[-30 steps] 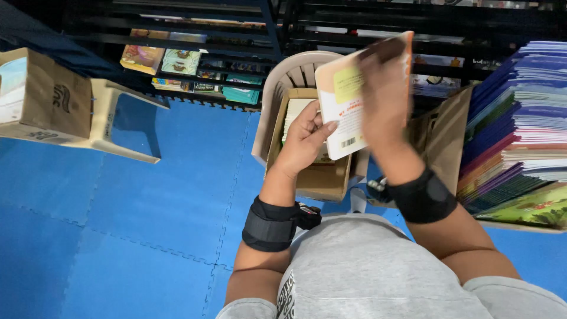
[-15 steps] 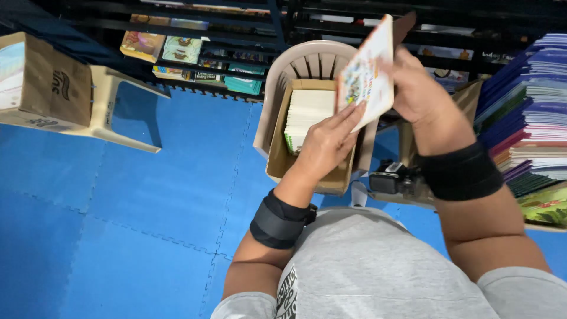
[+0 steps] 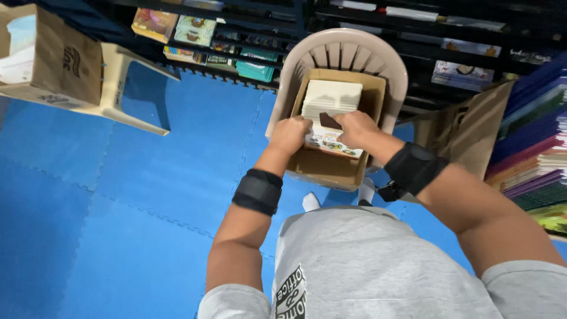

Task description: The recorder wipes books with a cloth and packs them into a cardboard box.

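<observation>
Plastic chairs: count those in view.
2. One plastic chair stands before the person, bearing the open cardboard box; another stands upper left under a second box. Others may be hidden.

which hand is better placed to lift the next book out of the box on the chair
Probably the right hand: its fingers rest on top of the colourful book lying in the cardboard box. The left hand is closed at the book's left edge, by the box wall, better suited to steadying.

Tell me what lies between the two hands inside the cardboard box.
In the head view, a colourful booklet lies between the left hand and right hand, on the stack in the cardboard box; both hands touch it.
</observation>
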